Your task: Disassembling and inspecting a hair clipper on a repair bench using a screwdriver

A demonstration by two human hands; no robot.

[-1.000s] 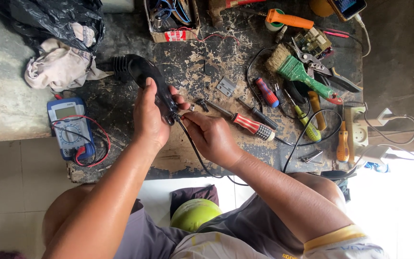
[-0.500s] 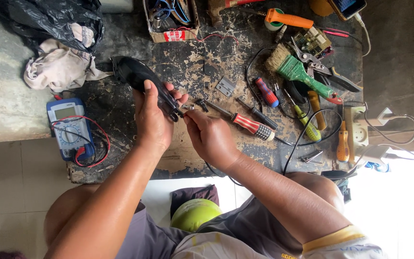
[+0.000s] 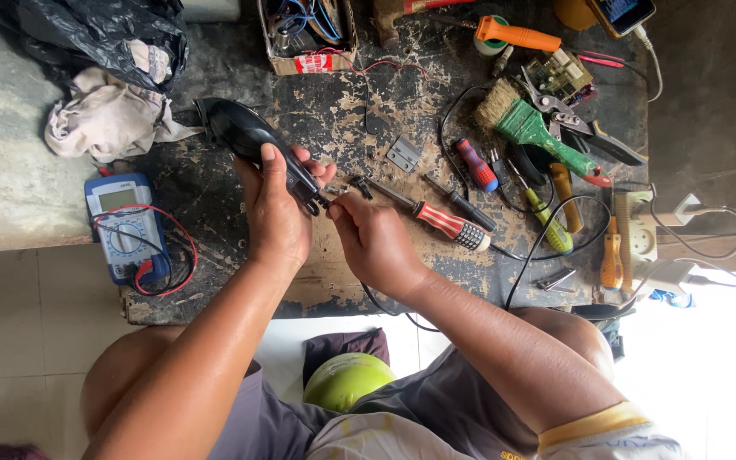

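both hands at the tail end of a black hair clipper

left hand (image 3: 276, 213) wraps around the black hair clipper (image 3: 253, 146), fingers clamped on its body, lifting it just above the scarred black workbench (image 3: 334, 111) near the picture's centre. the clipper's blade end points toward 10 o'clock, its cord end toward 4 o'clock. right hand (image 3: 375, 240) sits at 4 o'clock of the left, fingertips pinched together on a small dark part at the clipper's cord end; what the part is i cannot tell.

around them, largest first: a black plastic bag (image 3: 95, 34) at 10 o'clock, with a crumpled pale rag (image 3: 104, 119) just beneath it. a blue multimeter (image 3: 125, 226) with red and black leads lies at 9 o'clock of the left hand. a cardboard box of wires (image 3: 304, 34) stands at 12 o'clock. a green-handled brush (image 3: 530, 128) lies at 2 o'clock. a red-handled screwdriver (image 3: 436, 220) rests just beside the right hand at 3 o'clock. a small metal hinge (image 3: 403, 154) lies at 1 o'clock.
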